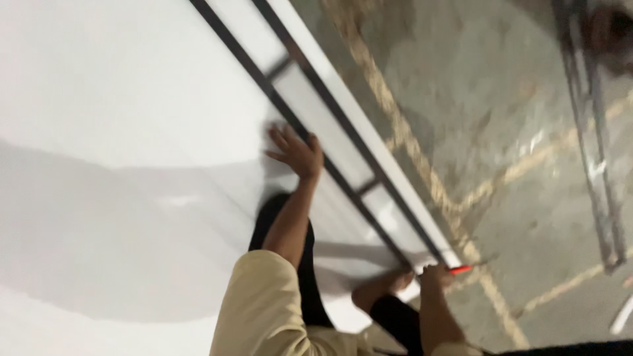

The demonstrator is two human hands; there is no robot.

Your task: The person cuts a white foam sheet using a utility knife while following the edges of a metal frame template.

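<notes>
Across the left and middle of the view lies a large white panel (112, 165), smooth and glossy, with a broad grey shadow falling over its lower half. Along its right edge runs a black metal frame (330, 125) of two long parallel bars joined by short crosspieces, slanting from the top centre down to the lower right. Beyond that edge is the grey concrete floor (501, 118), worn and crossed by faded yellow painted lines. At the far right another metal frame (597, 165) stands on the floor, blurred.

The person's left hand (298, 153) rests flat on the white panel with its fingers spread open, just beside the inner black bar, holding nothing. The left arm reaches up to it from a beige sleeve (260, 310) at the bottom of the view. The right hand (435, 275) is closed around a small red-tipped tool (460, 269) at the lower end of the frame, where the panel's corner meets the floor; the picture is too blurred to tell what kind of tool it is. A bare foot (382, 287) rests on the panel close to the right hand.
</notes>
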